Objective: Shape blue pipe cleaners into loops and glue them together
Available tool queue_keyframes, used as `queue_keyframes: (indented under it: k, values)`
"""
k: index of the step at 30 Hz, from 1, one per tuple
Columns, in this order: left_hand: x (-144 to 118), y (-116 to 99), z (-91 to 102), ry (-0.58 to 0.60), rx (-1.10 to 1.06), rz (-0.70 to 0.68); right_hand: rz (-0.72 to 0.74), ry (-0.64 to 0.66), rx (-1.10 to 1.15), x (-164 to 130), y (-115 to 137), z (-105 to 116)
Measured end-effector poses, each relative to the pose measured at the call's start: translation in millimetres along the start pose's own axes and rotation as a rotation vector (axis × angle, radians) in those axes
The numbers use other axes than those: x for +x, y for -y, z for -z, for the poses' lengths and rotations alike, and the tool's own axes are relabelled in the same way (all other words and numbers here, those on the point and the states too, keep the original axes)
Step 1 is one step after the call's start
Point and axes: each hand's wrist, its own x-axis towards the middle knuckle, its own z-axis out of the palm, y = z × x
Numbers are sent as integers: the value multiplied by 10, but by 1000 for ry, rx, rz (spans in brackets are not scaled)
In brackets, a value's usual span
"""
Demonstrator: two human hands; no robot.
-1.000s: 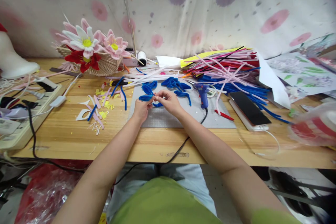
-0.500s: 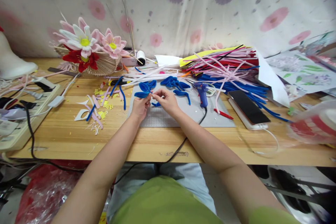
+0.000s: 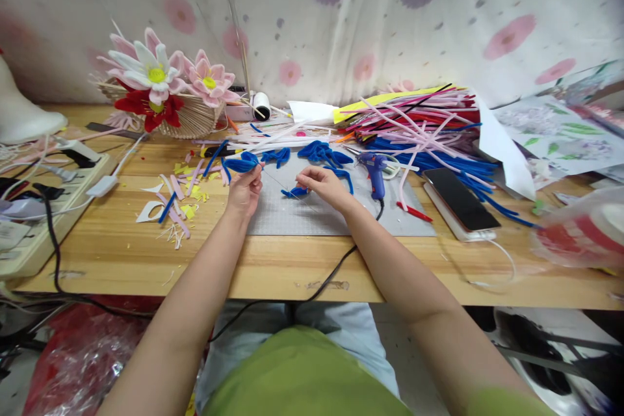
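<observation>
Head view shows both hands over a grey cutting mat (image 3: 312, 211) on a wooden table (image 3: 292, 266). The left hand (image 3: 244, 190) pinches the base of a blue fuzzy pipe-cleaner petal loop (image 3: 242, 164), held up just beyond its fingertips. The right hand (image 3: 325, 183) has thumb and fingers pressed together, apparently on the end of a thin wire (image 3: 285, 186) that runs between the two hands; the strand is too fine to say exactly where it ends.

Judging by how things lie, the work looks to be in its middle: one petal is in hand, and several shaped blue loops (image 3: 322, 155) lie just beyond the hands, unjoined. I count roughly four or five of these, though they overlap too much for a firm number. One more small blue piece (image 3: 295, 193) lies just beside the right hand.

Beyond and right of the right hand lie one blue glue gun (image 3: 374, 172), one dark-screened phone (image 3: 455, 198), and a large heap of straight pipe cleaners in pink, red and blue (image 3: 419, 123), too many to count. Beyond and left of the left hand stand three finished fuzzy flowers (image 3: 156, 81), white, pink and red, in a woven basket (image 3: 195, 120); scattered offcuts (image 3: 180, 195) lie just left of that hand.
</observation>
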Motion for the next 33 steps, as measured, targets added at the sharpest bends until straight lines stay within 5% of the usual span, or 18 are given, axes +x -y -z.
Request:
queue_keyframes:
  k: [7, 12, 16, 20, 29, 33]
  values:
    - [-9, 79, 1, 28, 60, -26, -14, 229, 80, -57, -31, -245]
    - [-32, 66, -4, 69, 29, -2, -33, 111, 118, -16, -63, -241]
    - [-61, 25, -8, 191, -61, 141, -136, -23, 257, 88, 27, -168]
    - [-78, 23, -9, 239, -83, 261, -240, -19, 387, 202, 202, -199]
    - [64, 90, 36, 18, -166, 211, -330, 69, 398, 234, 345, -421]
    - [88, 83, 51, 18, -196, 231, -305, 110, 300, 216, 321, -487]
